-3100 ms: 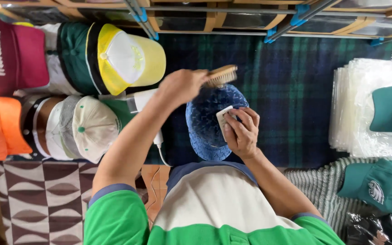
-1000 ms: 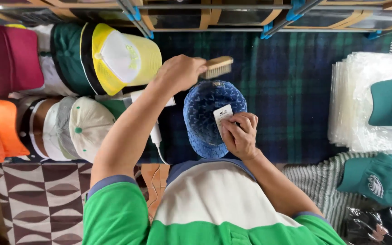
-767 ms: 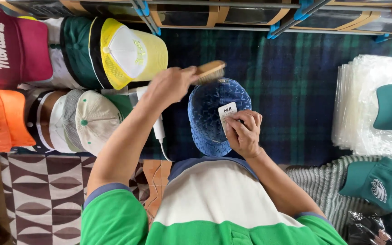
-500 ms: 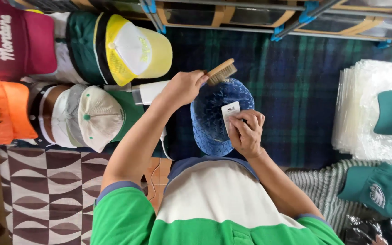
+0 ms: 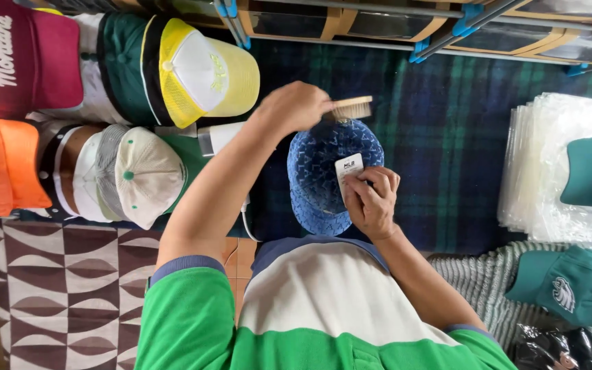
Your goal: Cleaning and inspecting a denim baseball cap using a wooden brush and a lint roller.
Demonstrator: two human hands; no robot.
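Brushing step: left hand [image 5: 294,108] grips brush [image 5: 351,108] on blue cap [image 5: 327,175]; right hand [image 5: 371,202] pinches its tag [image 5: 348,168]. Next: steady strokes across crown.

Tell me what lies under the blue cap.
Dark plaid cloth shows all around the blue cap. The patch directly beneath is covered, and the right hand hides part of the cap.
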